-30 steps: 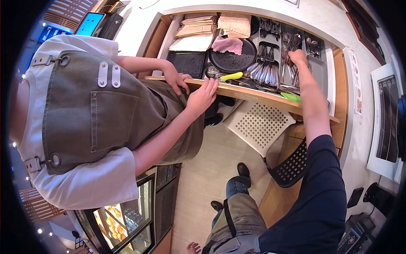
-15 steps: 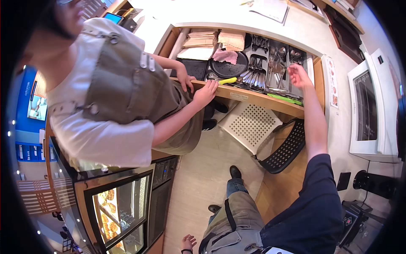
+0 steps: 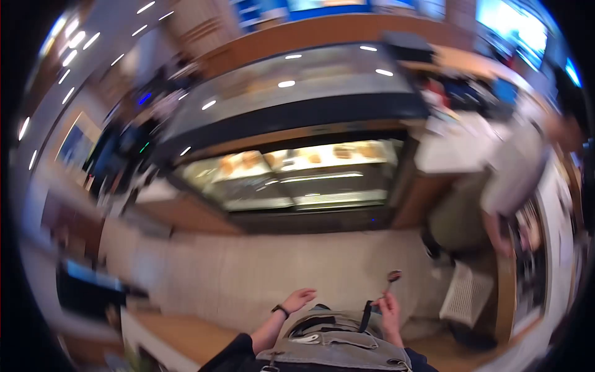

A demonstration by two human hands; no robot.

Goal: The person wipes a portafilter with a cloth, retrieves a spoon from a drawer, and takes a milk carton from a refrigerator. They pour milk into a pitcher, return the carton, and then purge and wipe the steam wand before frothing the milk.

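Note:
Low in the head view, my right hand [image 3: 389, 313] is closed around the handle of a spoon [image 3: 393, 276]. The spoon points up and away from me, its bowl at the top over the floor. My left hand [image 3: 299, 300], with a dark band on the wrist, is stretched out in front of my waist, fingers extended and holding nothing. Between the two hands is my grey-brown apron [image 3: 341, 347] with a dark strap.
A glass display case [image 3: 297, 186] with lit baked goods stands ahead. At the right, a co-worker [image 3: 502, 186] is beside the open cutlery drawer [image 3: 527, 254]. A white perforated chair [image 3: 466, 294] sits below it. Pale floor [image 3: 248, 260] lies before me. Much is blurred.
My view has swung from the drawer toward the display case. My right hand has left the drawer and now holds a spoon. My left hand has come up before my waist.

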